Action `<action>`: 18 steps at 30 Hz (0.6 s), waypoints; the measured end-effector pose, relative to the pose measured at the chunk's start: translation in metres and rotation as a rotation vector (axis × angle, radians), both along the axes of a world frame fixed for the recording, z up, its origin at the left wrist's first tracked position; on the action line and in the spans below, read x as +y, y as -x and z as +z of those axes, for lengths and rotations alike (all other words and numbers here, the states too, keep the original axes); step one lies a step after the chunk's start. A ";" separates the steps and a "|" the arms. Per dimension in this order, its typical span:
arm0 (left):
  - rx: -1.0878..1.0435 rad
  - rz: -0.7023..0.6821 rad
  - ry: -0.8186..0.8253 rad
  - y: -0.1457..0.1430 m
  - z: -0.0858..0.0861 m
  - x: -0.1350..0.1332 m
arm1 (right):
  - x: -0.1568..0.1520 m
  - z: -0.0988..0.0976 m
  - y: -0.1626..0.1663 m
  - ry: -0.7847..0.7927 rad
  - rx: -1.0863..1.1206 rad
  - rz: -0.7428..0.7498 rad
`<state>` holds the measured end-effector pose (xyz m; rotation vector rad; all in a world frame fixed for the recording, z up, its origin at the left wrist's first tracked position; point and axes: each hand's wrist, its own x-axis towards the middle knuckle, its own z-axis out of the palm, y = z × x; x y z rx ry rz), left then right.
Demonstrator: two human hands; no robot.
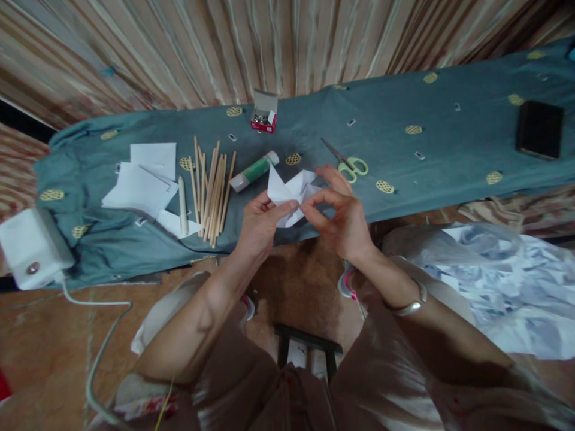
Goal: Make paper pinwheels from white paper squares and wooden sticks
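Observation:
A white paper pinwheel (pixel 283 190) with folded, pointed blades is held up in front of me at the table's near edge. My left hand (pixel 260 224) grips its lower left side, the thumb pressed on the paper near the middle. From the right, my right hand (pixel 341 215) pinches at the pinwheel's centre with thumb and forefinger, its other fingers raised. Whether a small pin is between those fingertips cannot be seen. Just beyond lie a green and white glue stick (pixel 255 171) and scissors (pixel 350 166) with light green handles.
Wooden sticks (pixel 211 191), a white pen-like stick (pixel 182 206) and white paper sheets (pixel 139 188) lie left on the blue-green cloth (pixel 305 126). Behind stands an open red box (pixel 263 120) of small metal pieces. A black box (pixel 539 129) and a plastic bag (pixel 507 287) are right; a corded white device (pixel 33 248) is left.

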<state>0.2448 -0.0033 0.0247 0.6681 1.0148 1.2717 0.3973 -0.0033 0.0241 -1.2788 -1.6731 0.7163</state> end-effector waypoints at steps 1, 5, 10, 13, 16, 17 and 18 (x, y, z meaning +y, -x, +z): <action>0.001 -0.002 -0.002 0.000 0.000 0.000 | 0.000 0.000 0.000 0.000 0.001 -0.002; -0.010 -0.002 -0.009 0.000 0.000 0.000 | 0.000 0.000 0.000 -0.014 -0.004 -0.003; 0.014 0.003 0.007 0.000 -0.001 0.000 | 0.001 -0.002 -0.001 0.004 -0.017 0.010; 0.014 0.006 0.016 0.001 -0.001 0.001 | -0.001 0.001 0.000 -0.014 -0.033 0.010; -0.015 0.005 0.041 0.004 0.000 0.003 | -0.003 0.008 -0.001 -0.058 -0.061 -0.005; -0.032 0.006 0.052 0.005 0.001 0.004 | -0.003 0.011 -0.002 -0.073 -0.067 -0.015; -0.050 0.010 0.062 0.006 0.002 0.005 | -0.003 0.013 -0.004 -0.083 -0.067 -0.027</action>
